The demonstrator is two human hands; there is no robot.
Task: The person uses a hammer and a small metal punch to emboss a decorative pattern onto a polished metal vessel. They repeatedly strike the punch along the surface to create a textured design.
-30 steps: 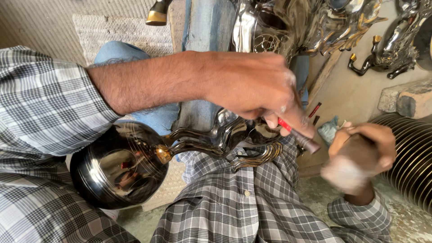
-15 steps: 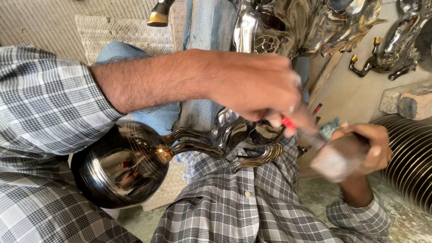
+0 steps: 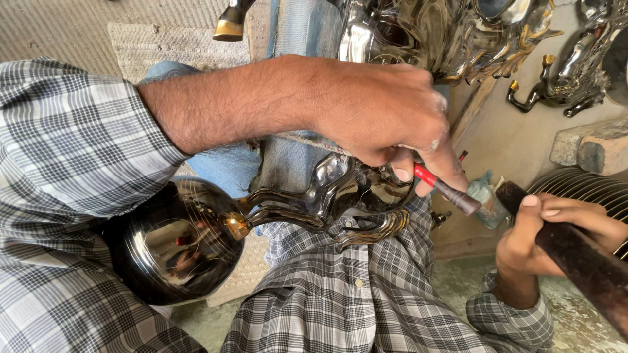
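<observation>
A shiny dark metal ornament (image 3: pixel 307 209) with curled arms and a round mirror-like base (image 3: pixel 170 252) lies across the lap, just under the left hand (image 3: pixel 383 121). This hand is closed around a thin tool with a red band (image 3: pixel 445 188), its dark tip pointing out beyond the fingers, toward the right hand. The right hand (image 3: pixel 543 229), lower and apart from the left one, is wrapped firmly around a thick dark handle (image 3: pixel 582 261). Beyond the left hand, more polished metal figures (image 3: pixel 458 33) stand together.
</observation>
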